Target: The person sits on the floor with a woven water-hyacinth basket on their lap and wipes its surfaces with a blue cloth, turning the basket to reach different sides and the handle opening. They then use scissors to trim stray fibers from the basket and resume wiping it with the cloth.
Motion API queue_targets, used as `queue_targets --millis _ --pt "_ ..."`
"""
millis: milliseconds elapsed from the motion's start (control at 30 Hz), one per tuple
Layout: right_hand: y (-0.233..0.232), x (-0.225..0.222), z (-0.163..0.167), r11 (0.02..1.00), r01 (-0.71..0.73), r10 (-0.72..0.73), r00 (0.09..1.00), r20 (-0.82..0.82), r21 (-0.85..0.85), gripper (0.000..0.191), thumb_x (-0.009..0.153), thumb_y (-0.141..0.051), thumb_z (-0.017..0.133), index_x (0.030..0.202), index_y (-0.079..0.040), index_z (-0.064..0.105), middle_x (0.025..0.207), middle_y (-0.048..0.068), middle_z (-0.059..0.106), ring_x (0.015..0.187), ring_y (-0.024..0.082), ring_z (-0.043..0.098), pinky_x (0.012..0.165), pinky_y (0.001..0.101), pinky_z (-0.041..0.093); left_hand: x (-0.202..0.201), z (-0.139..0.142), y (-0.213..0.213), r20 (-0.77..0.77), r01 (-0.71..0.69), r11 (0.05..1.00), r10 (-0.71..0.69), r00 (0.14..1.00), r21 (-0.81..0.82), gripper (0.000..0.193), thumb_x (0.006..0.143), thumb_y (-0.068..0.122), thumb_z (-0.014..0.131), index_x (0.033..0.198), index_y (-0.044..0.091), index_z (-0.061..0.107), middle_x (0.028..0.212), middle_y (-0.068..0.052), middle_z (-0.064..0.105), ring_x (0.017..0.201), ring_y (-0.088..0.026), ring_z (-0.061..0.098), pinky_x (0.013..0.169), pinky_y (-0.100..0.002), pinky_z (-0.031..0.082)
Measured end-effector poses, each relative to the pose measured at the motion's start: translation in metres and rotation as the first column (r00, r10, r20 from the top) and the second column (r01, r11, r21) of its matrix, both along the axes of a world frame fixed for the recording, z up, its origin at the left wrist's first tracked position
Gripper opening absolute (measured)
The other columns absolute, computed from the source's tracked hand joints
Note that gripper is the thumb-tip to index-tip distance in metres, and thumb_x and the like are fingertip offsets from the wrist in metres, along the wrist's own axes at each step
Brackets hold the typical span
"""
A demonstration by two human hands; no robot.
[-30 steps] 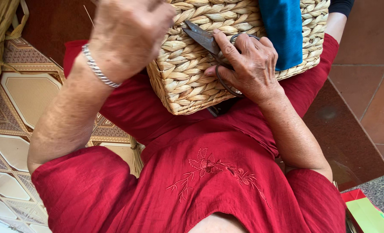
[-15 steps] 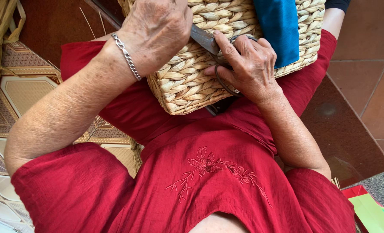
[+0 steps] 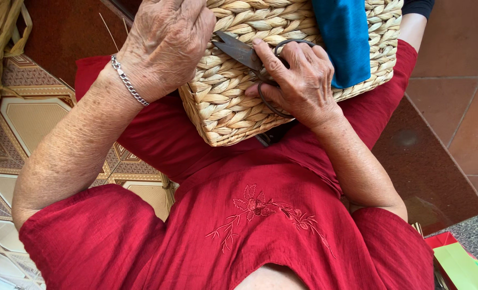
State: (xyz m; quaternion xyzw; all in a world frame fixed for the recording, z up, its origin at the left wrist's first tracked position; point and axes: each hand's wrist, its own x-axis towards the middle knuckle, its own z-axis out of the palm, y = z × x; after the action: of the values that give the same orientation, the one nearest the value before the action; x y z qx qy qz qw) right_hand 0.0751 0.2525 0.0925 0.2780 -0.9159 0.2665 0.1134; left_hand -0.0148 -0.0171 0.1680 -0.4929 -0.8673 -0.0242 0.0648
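Resting on lap: tan woven basket (image 3: 239, 102) | right hand (image 3: 298, 80) grip clamped on scissors (image 3: 244, 52) | left hand (image 3: 166, 43) pressing basket

A woven basket (image 3: 239, 102) is rested on the lap. Scissors (image 3: 249, 53) are laid on it, between the left hand (image 3: 166, 43) and the right hand (image 3: 300, 80).

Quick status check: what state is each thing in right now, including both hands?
Woven basket: on the lap, tipped on its side.
Scissors: blades nearly closed, flat against the basket.
Right hand: fingers through the scissor loops.
Left hand: pressed on the basket's upper corner.
Blue cloth: draped over the basket.
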Motion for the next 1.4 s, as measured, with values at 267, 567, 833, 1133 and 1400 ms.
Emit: queue_targets --millis 267,567,833,1133,1400 --pt "0.001 -0.004 0.001 1.000 -0.001 0.001 1.000 -0.013 -0.007 0.078 0.088 -0.054 0.092 0.150 -0.017 0.061 0.098 0.003 0.051 0.087 0.021 0.055 0.078 0.0384 0.045 -0.001 -0.001 -0.002 0.014 0.002 1.000 -0.002 1.000 0.007 0.010 0.091 0.007 0.066 0.097 0.002 0.060 0.108 -0.011 0.056 0.108 -0.023 0.058 0.091 -0.036 0.050" --pt "0.001 -0.018 -0.002 0.997 -0.074 0.074 0.997 -0.008 0.005 0.075 0.088 -0.050 0.087 0.150 -0.019 0.057 0.093 0.001 0.050 0.089 0.021 0.056 0.080 0.0385 0.045 -0.002 -0.001 -0.002 0.030 0.006 1.000 -0.005 1.000 -0.010 0.010 0.091 0.008 0.066 0.097 0.002 0.060 0.107 -0.012 0.057 0.107 -0.024 0.059 0.092 -0.037 0.050" --pt "-0.002 -0.019 -0.007 0.996 -0.090 0.090 0.996 -0.010 0.011 0.077 0.090 -0.050 0.087 0.152 -0.014 0.057 0.088 0.001 0.049 0.076 0.019 0.056 0.069 0.0365 0.045 -0.006 0.002 -0.013 0.162 -0.070 0.986 0.045 0.986 0.149 0.011 0.096 0.000 0.066 0.106 0.006 0.064 0.095 -0.006 0.063 0.090 -0.022 0.064 0.083 -0.035 0.052" --pt "-0.003 -0.018 -0.010 0.992 -0.103 0.106 0.994 -0.040 0.068 0.075 0.094 -0.048 0.085 0.151 -0.009 0.057 0.086 -0.002 0.053 0.073 0.015 0.057 0.067 0.0350 0.043 0.012 0.015 -0.038 0.191 -0.229 0.931 0.179 0.965 0.285 0.008 0.104 0.002 0.070 0.108 0.006 0.065 0.100 -0.007 0.064 0.096 -0.026 0.063 0.091 -0.041 0.050" --pt "-0.007 -0.015 0.004 0.994 -0.018 0.022 0.999 -0.030 0.110 0.081 0.095 -0.065 0.080 0.153 -0.016 0.051 0.098 0.005 0.049 0.084 0.022 0.053 0.076 0.0392 0.040 0.036 -0.004 -0.032 0.487 -0.510 0.752 0.289 0.824 0.418 0.038 0.099 0.012 0.084 0.122 0.003 0.055 0.125 -0.011 0.050 0.122 -0.028 0.055 0.101 -0.041 0.054"
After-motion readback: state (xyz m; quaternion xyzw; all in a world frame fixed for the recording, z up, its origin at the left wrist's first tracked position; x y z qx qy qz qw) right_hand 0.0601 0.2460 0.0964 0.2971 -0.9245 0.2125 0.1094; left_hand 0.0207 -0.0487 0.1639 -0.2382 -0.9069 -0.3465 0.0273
